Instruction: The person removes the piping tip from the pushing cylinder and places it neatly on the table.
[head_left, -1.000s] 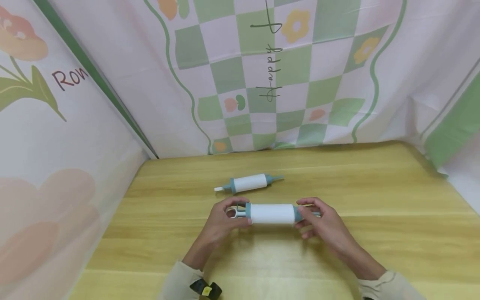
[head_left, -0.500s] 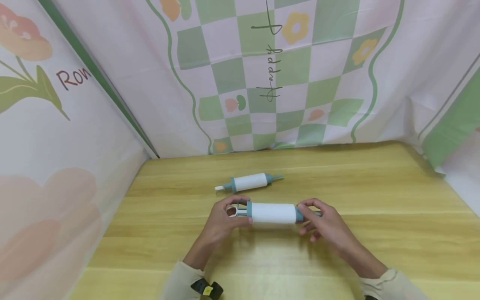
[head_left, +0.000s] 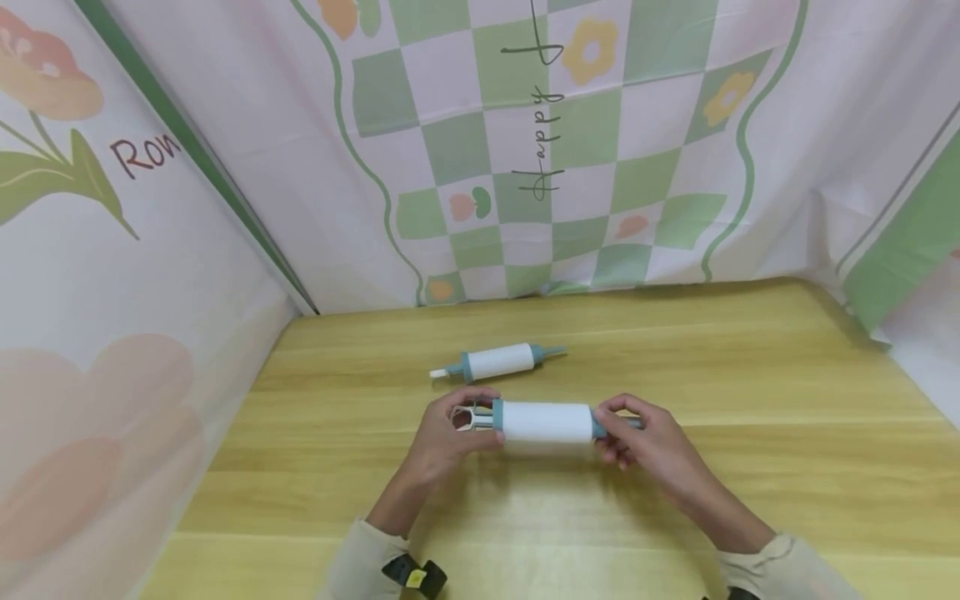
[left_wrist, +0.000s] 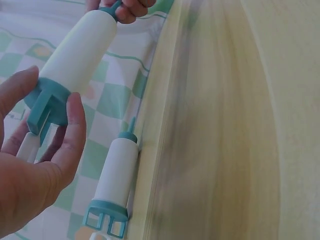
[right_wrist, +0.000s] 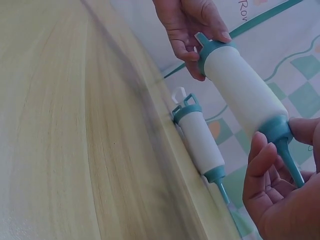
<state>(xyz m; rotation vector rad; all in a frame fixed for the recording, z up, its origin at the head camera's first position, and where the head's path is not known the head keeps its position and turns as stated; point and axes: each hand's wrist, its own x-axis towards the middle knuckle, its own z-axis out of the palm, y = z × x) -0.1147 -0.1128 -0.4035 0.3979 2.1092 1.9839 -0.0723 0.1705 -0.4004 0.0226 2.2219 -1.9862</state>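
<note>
Both hands hold a large syringe [head_left: 546, 422] level above the table, with a white barrel, teal end caps and a thin teal nozzle. My left hand [head_left: 442, 429] grips the teal cap at its handle end, thumb and fingers on opposite sides; a white ring handle shows inside the palm. At the other end my right hand [head_left: 656, 437] pinches the teal nozzle cap [right_wrist: 275, 129] between thumb and fingers. The nozzle [right_wrist: 290, 162] points away to the right, partly hidden by that hand in the head view. Behind lies a second, similar syringe [head_left: 500, 361] on the table.
The wooden table [head_left: 360, 517] reaches back to a patterned curtain [head_left: 517, 167] with green and white checks. Another printed cloth [head_left: 112, 275] hangs along the left side. A black band [head_left: 415, 577] sits on the left sleeve.
The held syringe has shifted very slightly to the right and upward in the head view. The lower fingers of my right hand have drawn in closer to the nozzle cap.
</note>
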